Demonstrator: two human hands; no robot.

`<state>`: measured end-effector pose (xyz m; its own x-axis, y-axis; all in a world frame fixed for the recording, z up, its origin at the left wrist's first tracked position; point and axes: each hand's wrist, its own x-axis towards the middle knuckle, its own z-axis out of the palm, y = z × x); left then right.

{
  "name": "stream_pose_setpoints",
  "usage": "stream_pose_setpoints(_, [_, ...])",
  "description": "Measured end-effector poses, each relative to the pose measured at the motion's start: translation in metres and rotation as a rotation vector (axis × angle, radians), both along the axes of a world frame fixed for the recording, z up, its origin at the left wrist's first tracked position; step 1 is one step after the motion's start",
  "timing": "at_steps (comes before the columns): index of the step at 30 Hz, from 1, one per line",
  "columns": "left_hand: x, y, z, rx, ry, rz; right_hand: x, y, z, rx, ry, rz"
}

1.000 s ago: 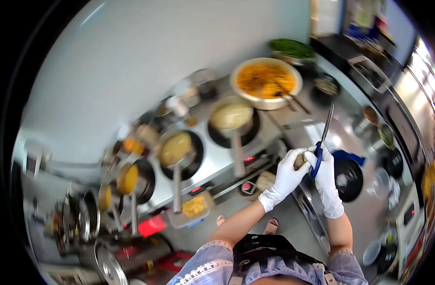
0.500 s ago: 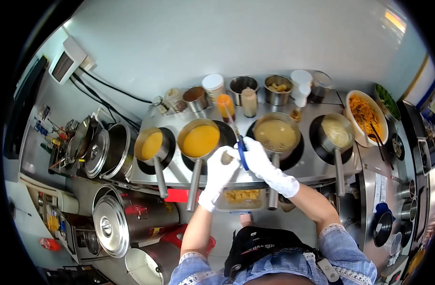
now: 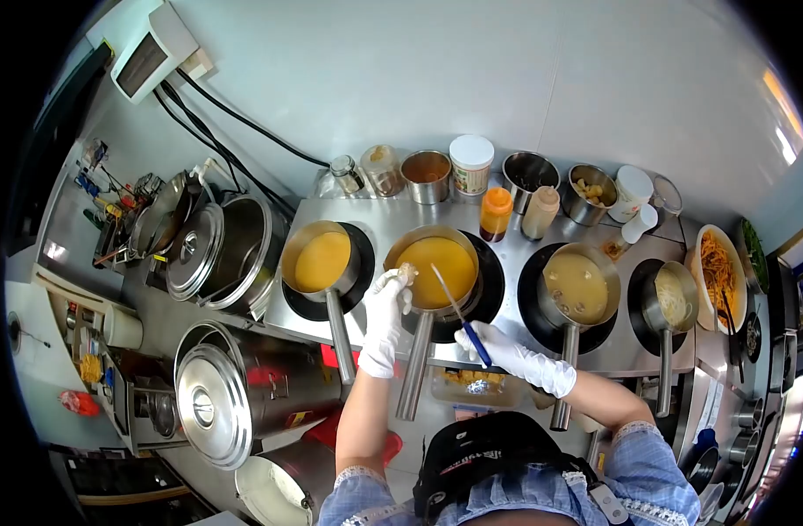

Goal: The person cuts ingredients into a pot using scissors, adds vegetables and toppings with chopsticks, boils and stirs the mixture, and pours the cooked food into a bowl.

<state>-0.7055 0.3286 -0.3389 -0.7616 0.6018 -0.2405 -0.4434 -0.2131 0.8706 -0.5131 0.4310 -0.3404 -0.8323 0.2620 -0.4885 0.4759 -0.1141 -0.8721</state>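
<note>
My left hand point(image 3: 385, 309), in a white glove, pinches a small pale lump of food point(image 3: 407, 271) at the left rim of a saucepan of orange-yellow soup point(image 3: 445, 268). I cannot make out what kind of food it is. My right hand point(image 3: 501, 347), also gloved, is closed around the blue handle of a narrow-bladed knife point(image 3: 455, 303). Its blade slants up and left over that pan. Left of it stands another saucepan of yellow soup point(image 3: 322, 260). To the right are a pan of paler broth with pieces in it point(image 3: 580, 287) and a pan of noodles point(image 3: 675, 296).
Along the wall stand a white-lidded tub point(image 3: 471, 154), an orange squeeze bottle point(image 3: 496, 210) and several metal pots. A bowl of shredded orange food point(image 3: 718, 272) is at the right. Pan handles jut over the counter's front edge. A large lidded stockpot point(image 3: 204, 406) stands lower left.
My hands have moved apart; the left has gone to the pan's left rim with the lump, and the right has lowered with the knife. The view has shifted.
</note>
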Motion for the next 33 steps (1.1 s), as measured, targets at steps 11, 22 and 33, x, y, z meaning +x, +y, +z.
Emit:
stream_pose_setpoints(11, [0.003,0.016,-0.004,-0.263,0.206,-0.073,-0.021,0.017,-0.004,-0.127,-0.032,0.145])
stream_pose_setpoints(22, [-0.016,0.022,-0.01,-0.354,0.484,-0.252,-0.031,0.013,-0.028,-0.202,0.046,0.075])
stream_pose_setpoints(33, [-0.02,0.023,-0.01,-0.428,0.727,-0.307,-0.033,0.005,-0.03,-0.4,-0.077,-0.165])
